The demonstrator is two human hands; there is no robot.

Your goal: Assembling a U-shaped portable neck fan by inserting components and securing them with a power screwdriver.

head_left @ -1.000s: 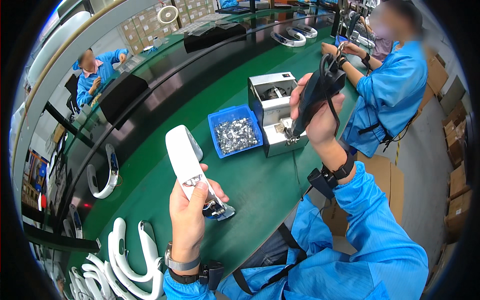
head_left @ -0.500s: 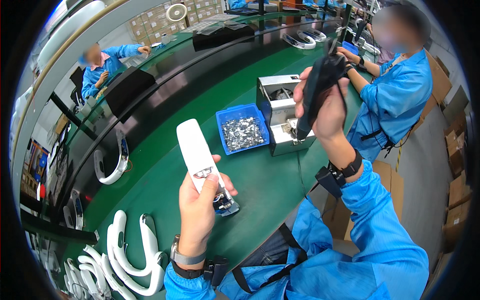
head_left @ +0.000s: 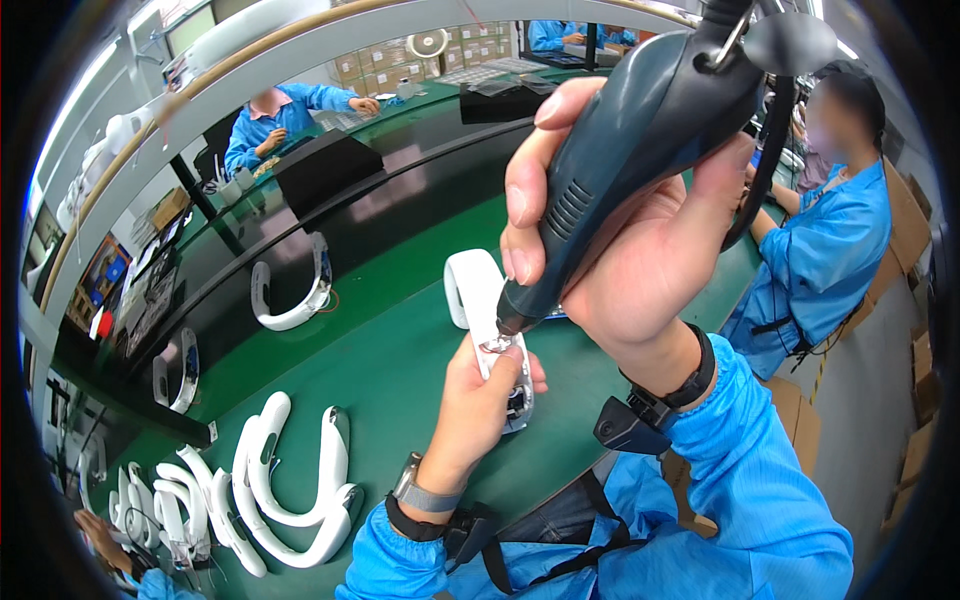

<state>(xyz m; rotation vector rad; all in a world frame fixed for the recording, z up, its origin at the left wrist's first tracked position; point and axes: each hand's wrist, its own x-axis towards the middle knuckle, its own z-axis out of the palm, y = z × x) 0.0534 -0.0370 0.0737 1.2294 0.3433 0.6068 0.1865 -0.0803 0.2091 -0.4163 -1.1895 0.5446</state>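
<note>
My left hand is closed around a white curved housing, its thumb beside an opening where small parts and a reddish wire show. At the lower end of the housing, dark electronic parts are exposed. My right hand grips a dark electric screwdriver that hangs from a hook at its upper end. The tool's tip points down into the opening by my left thumb; whether it touches a screw is hidden. Behind the screwdriver, only a sliver of blue tray shows.
Several white U-shaped housings lie on the green bench at lower left. Another curved housing rests farther back. A co-worker stands at right; another person sits across. Someone's hand enters at lower left.
My right hand has brought the screwdriver down and left to the housing. The housing has turned in my left hand. The view has shifted, and another person's hand has appeared at lower left.
</note>
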